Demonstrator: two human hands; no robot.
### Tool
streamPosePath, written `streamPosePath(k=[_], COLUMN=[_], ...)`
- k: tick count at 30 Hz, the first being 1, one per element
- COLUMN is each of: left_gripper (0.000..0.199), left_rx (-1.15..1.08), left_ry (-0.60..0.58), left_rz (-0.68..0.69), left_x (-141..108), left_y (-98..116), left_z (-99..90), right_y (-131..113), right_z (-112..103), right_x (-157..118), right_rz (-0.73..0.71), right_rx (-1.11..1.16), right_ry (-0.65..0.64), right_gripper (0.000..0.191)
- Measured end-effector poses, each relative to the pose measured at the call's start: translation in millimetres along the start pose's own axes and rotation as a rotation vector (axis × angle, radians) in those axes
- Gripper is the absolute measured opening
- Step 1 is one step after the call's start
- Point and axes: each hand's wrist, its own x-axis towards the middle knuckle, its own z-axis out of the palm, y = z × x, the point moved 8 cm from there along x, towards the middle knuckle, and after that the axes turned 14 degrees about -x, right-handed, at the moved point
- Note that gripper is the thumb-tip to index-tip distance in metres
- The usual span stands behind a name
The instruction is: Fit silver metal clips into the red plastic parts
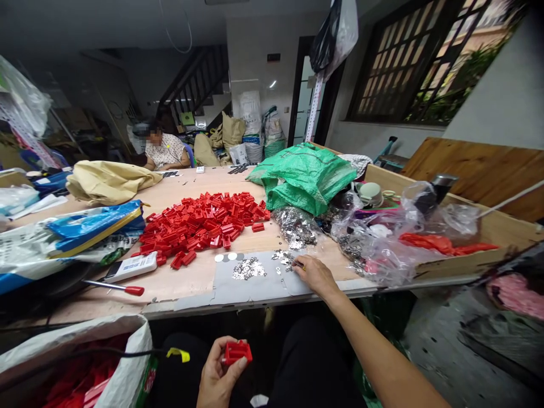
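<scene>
My left hand (221,371) is closed around a red plastic housing (237,352), a small box-like part with an open hollow, held low over my lap below the table edge. My right hand (317,276) reaches over the table, fingertips pinched together beside some small metal pieces (282,259); what they grip, if anything, is too small to make out. Left of it, a larger cluster of shiny metal pieces (249,269) lies on a grey mat (238,290). A big heap of similar red housings (204,221) covers the table behind.
A clear bag of metal pieces (297,226) and a green woven sack (301,175) lie behind my right hand. A red-tipped lever (134,290) juts out at left, above an open white sack (140,340) of red parts. Across the table sits another person (168,150).
</scene>
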Motion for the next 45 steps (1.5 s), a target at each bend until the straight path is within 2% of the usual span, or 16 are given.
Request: streamPosePath(k=[5, 14, 19, 32, 45], left_gripper=[0.043, 0.042, 0.043, 0.047, 0.046], left_rx=[-0.006, -0.015, -0.016, -0.023, -0.024], left_ry=[0.022, -0.001, 0.017, 0.004, 0.012], left_rz=[-0.007, -0.005, 0.008, 0.013, 0.010], left_x=[0, 1, 2, 6, 5], left_y=[2, -1, -3, -14, -13], left_z=[-2.8, 1.2, -3.4, -10.3, -10.5], right_y=[-9, -9, -10, -10, -11], right_z=[4, 1, 1, 2, -1], right_x=[1, 3, 0, 2, 2], right_rz=[0.002, 0.006, 0.012, 0.020, 0.003], right_rx=[-0.039, -0.066, -0.064, -0.079, 0.018], right_ry=[-0.004, -0.011, -0.005, -0.009, 0.012], right_gripper=[0.009, 0.009, 0.007, 0.015, 0.013])
